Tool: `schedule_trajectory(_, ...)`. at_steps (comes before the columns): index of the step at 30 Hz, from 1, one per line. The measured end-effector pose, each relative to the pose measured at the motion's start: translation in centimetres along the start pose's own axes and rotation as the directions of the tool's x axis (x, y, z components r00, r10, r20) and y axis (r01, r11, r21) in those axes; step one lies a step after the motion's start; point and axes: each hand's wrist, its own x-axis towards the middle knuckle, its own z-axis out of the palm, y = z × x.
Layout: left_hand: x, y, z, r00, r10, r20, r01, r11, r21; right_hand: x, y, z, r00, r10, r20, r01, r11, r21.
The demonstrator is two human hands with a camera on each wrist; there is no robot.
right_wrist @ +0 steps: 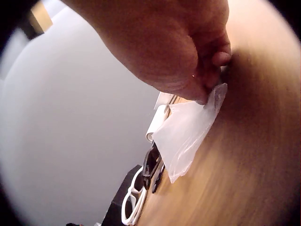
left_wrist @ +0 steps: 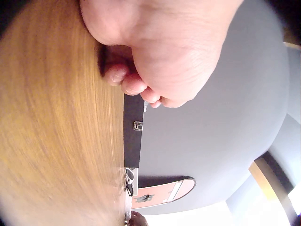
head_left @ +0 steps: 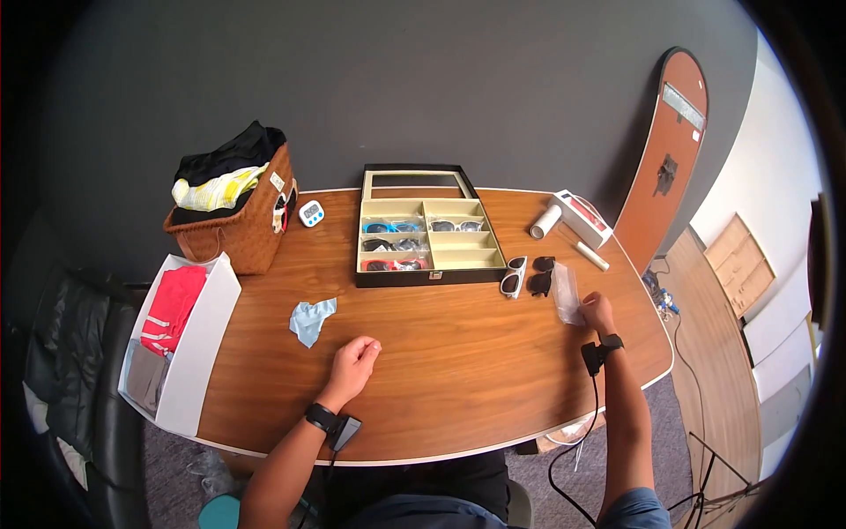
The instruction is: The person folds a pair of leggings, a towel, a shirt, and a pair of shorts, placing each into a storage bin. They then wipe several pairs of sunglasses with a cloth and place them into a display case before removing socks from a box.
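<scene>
My right hand (head_left: pixel 597 313) pinches the edge of a clear plastic bag (head_left: pixel 567 293) at the right side of the table. In the right wrist view, thumb and fingers meet on one corner of the plastic bag (right_wrist: pixel 186 136), which looks flat. Just left of it lie black sunglasses (head_left: pixel 541 277) and white-framed sunglasses (head_left: pixel 514 278). My left hand (head_left: pixel 352 366) rests on the table with its fingers loosely curled, holding nothing. Beyond it is a crumpled light blue cloth (head_left: pixel 312 321). A black display case (head_left: pixel 432 277) stands open at the back, with bagged glasses in several compartments.
On the left are a wicker basket (head_left: pixel 231 238) of clothes, a white box (head_left: pixel 196 353) with folded fabric and a small timer (head_left: pixel 311 213). A white cylinder (head_left: pixel 546 222), a white box (head_left: pixel 582 220) and a thin white roll (head_left: pixel 592 256) lie at the back right.
</scene>
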Motion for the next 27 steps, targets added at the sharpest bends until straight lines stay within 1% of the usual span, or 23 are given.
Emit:
schedule_trajectory(1, 0.0, 0.0, 0.0, 1.0, 0.002, 0.003, -0.002, 1.0, -0.002, 0.2, 0.8, -0.2, 1.0, 0.001, -0.004, -0.001, 1.0, -0.001)
schedule_trajectory(3, 0.0, -0.1, 0.1, 1.0, -0.02, 0.009, 0.021, 0.999, -0.039, 0.6, 2.0, -0.4, 1.0, -0.016, -0.024, 0.014, 0.996, -0.089)
schedule_trajectory(4, 0.0, -0.1, 0.1, 1.0, -0.021, 0.01, 0.022, 0.999, -0.041, 0.7, 2.5, -0.3, 1.0, -0.015, -0.024, 0.013, 0.996, -0.092)
schedule_trajectory(6, 0.0, 0.0, 0.3, 1.0, 0.018, 0.008, -0.018, 0.999, -0.03, 0.5, 2.6, 0.0, 0.993, 0.009, -0.118, -0.01, 1.0, -0.011)
schedule_trajectory(7, 0.0, -0.1, 0.2, 1.0, 0.017, 0.009, -0.016, 0.999, -0.03, 0.4, 2.7, 0.0, 0.993, 0.01, -0.117, -0.012, 1.0, -0.012)
schedule_trajectory(9, 0.0, -0.3, 0.2, 0.999, 0.04, 0.006, -0.04, 0.999, -0.027, -0.8, 0.7, -0.2, 0.995, -0.068, -0.074, 0.051, 0.977, -0.208)
schedule_trajectory(10, 0.0, -0.3, 0.2, 0.999, 0.04, 0.008, -0.04, 0.999, -0.027, -1.2, -0.1, -0.5, 0.995, -0.066, -0.074, 0.05, 0.977, -0.208)
schedule_trajectory(12, -0.1, -0.1, 0.2, 0.999, 0.042, 0.008, -0.042, 0.999, 0.0, -1.6, -1.0, -0.9, 1.0, -0.029, 0.008, 0.03, 0.987, -0.158)
schedule_trajectory(13, -0.1, -0.2, 0.2, 0.999, 0.043, 0.006, -0.043, 0.999, -0.001, -1.6, -1.1, -1.1, 0.999, -0.032, 0.008, 0.033, 0.987, -0.158)
schedule_trajectory(15, -0.1, -0.6, 0.2, 0.999, 0.039, 0.0, -0.039, 0.999, -0.008, -1.3, -0.5, -1.5, 0.993, 0.098, 0.063, -0.098, 0.995, -0.016)
schedule_trajectory(16, -0.1, -0.6, 0.1, 0.999, 0.037, -0.011, -0.037, 0.999, -0.007, 0.7, 3.2, -0.4, 1.0, 0.01, -0.018, -0.011, 0.998, -0.055)
schedule_trajectory(17, -0.1, -0.5, 0.1, 0.999, 0.037, -0.006, -0.036, 0.999, 0.02, 0.7, 3.4, -0.6, 1.0, 0.002, -0.011, -0.003, 0.999, -0.055)
schedule_trajectory(19, -0.1, -0.5, 0.0, 0.999, 0.035, -0.008, -0.034, 0.998, 0.047, 0.5, 3.0, -1.7, 0.996, 0.082, -0.039, -0.085, 0.993, -0.081)
schedule_trajectory(21, -0.1, -0.5, 0.1, 1.0, 0.019, 0.012, -0.019, 0.999, 0.034, 0.9, 3.3, -1.9, 0.997, 0.078, -0.028, -0.081, 0.99, -0.115)
schedule_trajectory(22, -0.1, -0.4, 0.1, 1.0, 0.017, 0.003, -0.018, 0.999, 0.034, 1.3, 3.6, -1.5, 0.979, -0.12, -0.164, 0.074, 0.962, -0.264)
schedule_trajectory(23, -0.1, -0.2, 0.2, 1.0, 0.03, -0.003, -0.029, 0.997, 0.065, 1.8, 3.4, -1.1, 0.906, -0.33, -0.263, 0.199, 0.884, -0.422)
schedule_trajectory(24, -0.1, -0.1, 0.2, 0.999, 0.041, -0.01, -0.04, 0.994, 0.097, 1.0, 0.4, -1.0, 0.893, -0.364, -0.264, 0.251, 0.891, -0.379)
schedule_trajectory(25, -0.1, 0.0, 0.3, 0.999, 0.038, -0.021, -0.036, 0.994, 0.099, 0.7, -2.9, -0.6, 0.893, -0.37, -0.257, 0.261, 0.889, -0.376)
schedule_trajectory(26, -0.1, 0.0, 0.4, 0.998, 0.05, -0.026, -0.047, 0.993, 0.109, 0.7, -6.0, 0.0, 0.932, -0.333, -0.143, 0.292, 0.923, -0.25)
schedule_trajectory(27, 0.0, 0.0, 0.4, 0.998, 0.064, -0.03, -0.06, 0.991, 0.121, 0.7, -8.5, 0.9, 0.952, -0.306, -0.022, 0.301, 0.946, -0.119)
